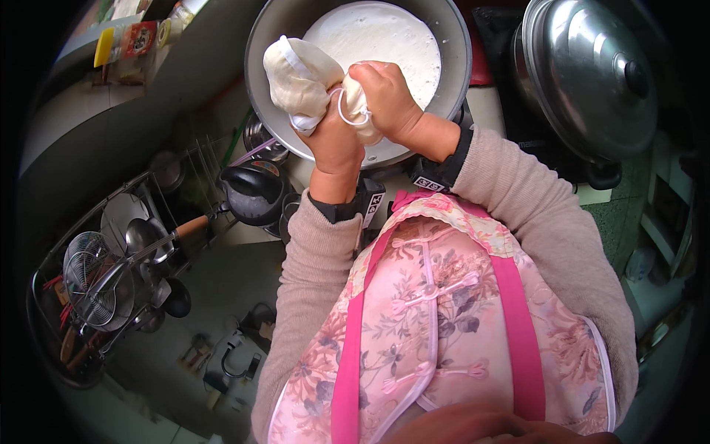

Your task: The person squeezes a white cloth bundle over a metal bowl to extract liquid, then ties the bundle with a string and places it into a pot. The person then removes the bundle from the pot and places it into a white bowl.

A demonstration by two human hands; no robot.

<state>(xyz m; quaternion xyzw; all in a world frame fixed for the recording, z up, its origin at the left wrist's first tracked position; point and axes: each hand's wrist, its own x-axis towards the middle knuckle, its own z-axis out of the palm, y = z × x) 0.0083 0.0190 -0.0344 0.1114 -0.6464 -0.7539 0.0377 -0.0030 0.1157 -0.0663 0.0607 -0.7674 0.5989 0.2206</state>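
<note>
Both my hands grip a damp, cream-coloured cloth straining bag (pixel 299 75) over a large metal pot (pixel 457 83). My left hand (pixel 335 136) is wrapped around the bag's narrowed part, below its bulging end. My right hand (pixel 388 97) is closed on the gathered end, where a white drawstring loops out. White frothy liquid (pixel 383 28) fills the lower part of the pot. What is inside the bag cannot be seen.
A lidded metal pot (pixel 593 72) stands on a black cooktop (pixel 493 50) at the right. Left of me are a black-lidded appliance (pixel 255 191) and a wire rack (pixel 138 183) with a wire skimmer (pixel 94 277) and ladles. Packaged goods (pixel 138 41) stand on the upper-left ledge.
</note>
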